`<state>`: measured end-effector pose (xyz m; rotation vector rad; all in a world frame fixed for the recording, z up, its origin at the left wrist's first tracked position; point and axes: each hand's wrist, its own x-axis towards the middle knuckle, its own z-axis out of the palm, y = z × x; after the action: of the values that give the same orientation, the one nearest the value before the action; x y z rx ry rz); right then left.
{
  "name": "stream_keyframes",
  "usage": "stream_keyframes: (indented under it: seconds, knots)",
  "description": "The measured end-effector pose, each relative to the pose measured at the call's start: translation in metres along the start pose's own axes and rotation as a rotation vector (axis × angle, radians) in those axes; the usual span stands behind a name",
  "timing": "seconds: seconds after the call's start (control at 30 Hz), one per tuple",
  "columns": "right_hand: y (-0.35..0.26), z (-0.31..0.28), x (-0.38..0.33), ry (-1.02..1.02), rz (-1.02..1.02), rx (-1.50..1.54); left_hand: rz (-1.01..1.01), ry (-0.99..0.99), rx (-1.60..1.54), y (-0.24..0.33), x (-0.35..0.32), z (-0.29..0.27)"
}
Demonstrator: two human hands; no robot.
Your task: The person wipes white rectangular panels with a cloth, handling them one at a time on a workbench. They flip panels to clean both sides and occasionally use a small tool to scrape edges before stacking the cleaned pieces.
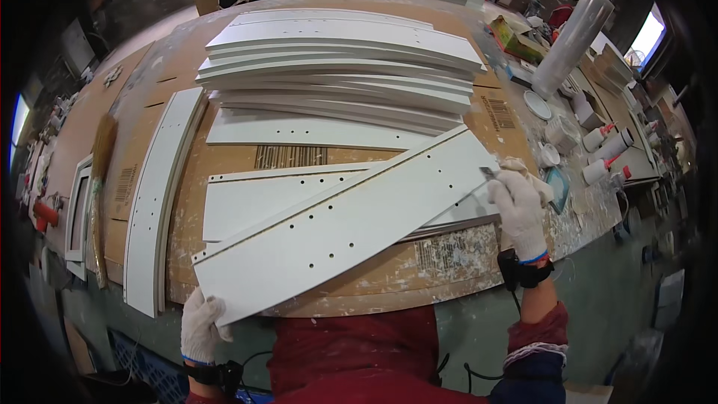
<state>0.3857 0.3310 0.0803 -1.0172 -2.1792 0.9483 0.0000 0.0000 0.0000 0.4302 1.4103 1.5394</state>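
Note:
A long white panel (359,213) with drilled holes and a brown groove along its far edge lies slanted across the table, its right end higher up. My gloved left hand (203,327) grips its near left corner. By the right end, my gloved right hand (519,213) is closed around a small flat metal scraper (488,173), whose tip shows just over the panel. A bunched whitish cloth (540,184) appears to be in that hand too. Other white panels (273,193) lie partly hidden beneath the slanted one.
Behind stands a tall stack of white panels (336,67). More panels (158,194) lie lengthwise at the left, beside a long brush (101,179). Bottles (596,172), tubs (561,133) and a clear plastic roll (572,41) occupy the right side. Cardboard (374,284) covers the table.

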Motion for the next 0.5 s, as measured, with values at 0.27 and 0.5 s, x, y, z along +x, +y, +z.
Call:
stream_keyframes:
  seconds: [0.27, 0.5]
  knots:
    - [-0.076, 0.179, 0.006, -0.257, -0.605, -0.362, -0.092, -0.046, -0.378, -0.031, -0.005, 0.025]
    - [-0.061, 0.188, 0.004, -0.245, -0.624, -0.642, -0.042, -0.06, -0.26, -0.054, -0.026, -0.03]
